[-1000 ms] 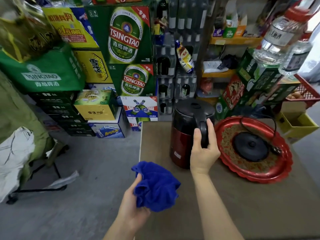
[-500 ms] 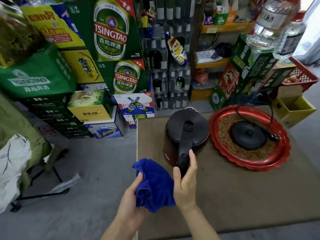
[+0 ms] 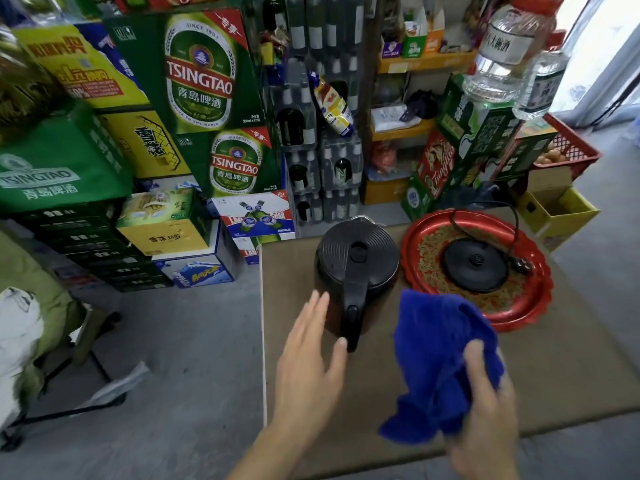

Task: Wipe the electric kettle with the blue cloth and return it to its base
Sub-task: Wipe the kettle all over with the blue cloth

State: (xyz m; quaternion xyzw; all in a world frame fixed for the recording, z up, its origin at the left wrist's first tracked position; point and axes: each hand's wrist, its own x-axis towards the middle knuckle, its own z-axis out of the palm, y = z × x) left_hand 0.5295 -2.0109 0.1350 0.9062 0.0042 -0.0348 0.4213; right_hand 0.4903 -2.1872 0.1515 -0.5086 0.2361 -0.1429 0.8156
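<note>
The electric kettle (image 3: pixel 356 268), dark red with a black ribbed lid and black handle, stands upright on the brown table (image 3: pixel 571 358), its handle turned toward me. Its round black base (image 3: pixel 476 266) lies in a red tray (image 3: pixel 533 306) to the right of the kettle. My left hand (image 3: pixel 308 362) hovers with straight, spread fingers just left of the handle; its thumb tip is at the handle's lower end. My right hand (image 3: pixel 485 420) grips the blue cloth (image 3: pixel 440 355), held up to the right of the kettle.
A black cord (image 3: pixel 512 230) with a plug runs from the base across the tray. Stacked beer cartons (image 3: pixel 201 74) and bottle packs stand behind the table. A yellow box (image 3: pixel 561 209) and red crate (image 3: pixel 571 147) sit at the right. Grey floor lies to the left.
The blue cloth passed from my left hand to my right hand. My right hand let go of the kettle handle. My left hand, now without the cloth, opened beside the kettle.
</note>
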